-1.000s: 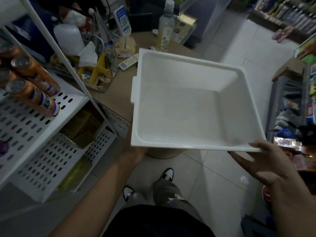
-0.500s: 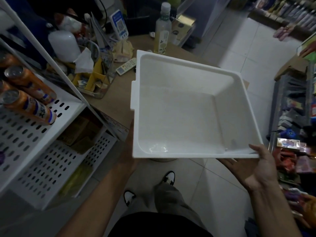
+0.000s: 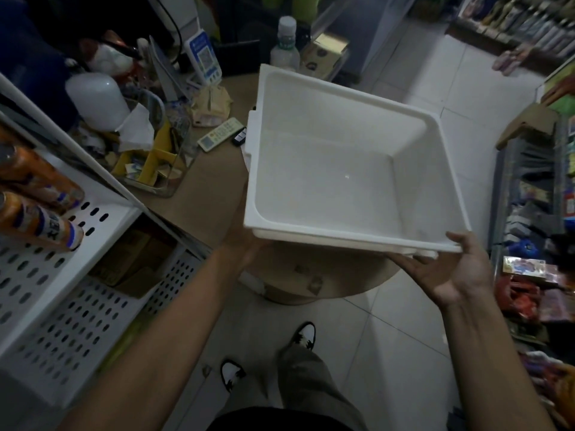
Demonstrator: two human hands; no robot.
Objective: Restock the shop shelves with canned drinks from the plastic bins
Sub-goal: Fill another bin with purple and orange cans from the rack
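I hold an empty white plastic bin point(image 3: 348, 188) level over the brown counter, and a second white rim shows just under its near edge. My left hand point(image 3: 245, 241) grips the bin from below at its near left corner, mostly hidden by the bin. My right hand point(image 3: 451, 269) supports the near right corner, thumb on the rim. Orange drink cans point(image 3: 40, 219) lie on the white perforated shelf point(image 3: 102, 213) at the far left.
The brown counter point(image 3: 211, 194) carries a remote point(image 3: 221, 133), a clear box of papers point(image 3: 152, 163), a white jug point(image 3: 96, 101) and a bottle point(image 3: 284, 45). A lower perforated shelf point(image 3: 77, 331) holds cardboard. Snack racks point(image 3: 535, 213) line the right. White tiled floor lies below.
The bin has moved forward and to the right over the counter, and both hands have shifted with it. A second white rim now shows beneath its near edge.
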